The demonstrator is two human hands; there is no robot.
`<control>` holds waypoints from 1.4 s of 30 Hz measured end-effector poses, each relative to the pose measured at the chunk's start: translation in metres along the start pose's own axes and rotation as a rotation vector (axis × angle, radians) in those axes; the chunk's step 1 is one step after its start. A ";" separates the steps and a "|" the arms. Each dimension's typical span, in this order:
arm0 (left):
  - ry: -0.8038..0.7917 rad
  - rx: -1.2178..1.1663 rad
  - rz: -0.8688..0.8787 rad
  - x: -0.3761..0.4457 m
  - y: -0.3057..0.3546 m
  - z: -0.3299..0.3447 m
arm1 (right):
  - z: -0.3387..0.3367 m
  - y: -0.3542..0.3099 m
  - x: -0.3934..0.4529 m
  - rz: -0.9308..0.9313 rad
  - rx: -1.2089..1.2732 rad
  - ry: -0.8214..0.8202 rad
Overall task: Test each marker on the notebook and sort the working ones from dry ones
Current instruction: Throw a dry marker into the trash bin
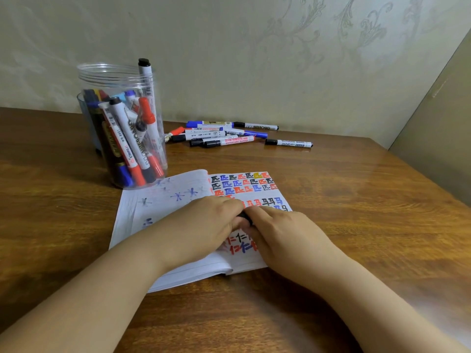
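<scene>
Two hands meet over the open notebook (178,225): left hand (204,225) and right hand (277,230) both curl round a black marker (245,217), only a sliver visible between them. Notebook's right page is thick with colour marks, lying mid-table (356,212). Clear jar (122,128) of markers touches its far-left corner. Loose marker pile (224,135) lies well back near the wall; bare wood stretches to the right.
</scene>
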State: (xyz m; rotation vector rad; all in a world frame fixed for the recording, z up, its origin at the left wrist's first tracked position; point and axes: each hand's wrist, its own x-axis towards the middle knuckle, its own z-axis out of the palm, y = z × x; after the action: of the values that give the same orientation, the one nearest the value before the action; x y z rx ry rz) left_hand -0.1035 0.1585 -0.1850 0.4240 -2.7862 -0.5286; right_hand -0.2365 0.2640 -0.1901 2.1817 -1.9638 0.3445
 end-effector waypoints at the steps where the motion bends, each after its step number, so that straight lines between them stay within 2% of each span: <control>1: -0.021 -0.023 0.006 0.000 0.000 -0.001 | 0.000 0.001 -0.002 -0.006 0.014 0.013; 8: -0.047 -0.005 0.019 0.001 -0.002 -0.001 | -0.006 0.010 -0.005 -0.016 0.005 -0.019; 12: -0.012 -0.004 -0.039 0.002 -0.002 0.001 | -0.010 0.009 -0.002 0.229 0.095 -0.161; 16: 0.079 0.024 -0.141 0.002 -0.003 -0.001 | -0.024 0.021 -0.004 0.443 0.372 -0.206; 20: 0.164 0.033 -0.140 0.002 0.002 -0.001 | -0.047 0.030 -0.008 0.511 0.515 -0.203; 24: 0.211 0.037 -0.087 0.000 0.008 0.002 | -0.056 0.034 -0.024 0.545 0.883 -0.082; 28: 0.195 0.028 -0.060 -0.001 0.012 0.005 | -0.040 0.039 -0.035 0.737 1.525 0.007; 30: 0.186 0.026 -0.047 -0.001 0.012 0.007 | -0.031 0.039 -0.038 0.736 1.686 0.044; 33: 0.164 0.025 -0.032 -0.001 0.011 0.009 | -0.025 0.039 -0.040 0.670 1.597 0.078; 37: 0.131 0.028 -0.008 -0.001 0.011 0.012 | -0.020 0.035 -0.039 0.640 1.086 0.133; 42: 0.137 0.024 0.014 -0.002 0.010 0.015 | -0.012 0.034 -0.038 0.663 0.929 0.235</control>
State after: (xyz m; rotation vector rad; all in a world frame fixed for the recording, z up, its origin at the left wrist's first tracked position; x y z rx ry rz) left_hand -0.1085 0.1727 -0.1951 0.4292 -2.6647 -0.4454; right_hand -0.2744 0.2998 -0.1903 1.5815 -2.6250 1.8119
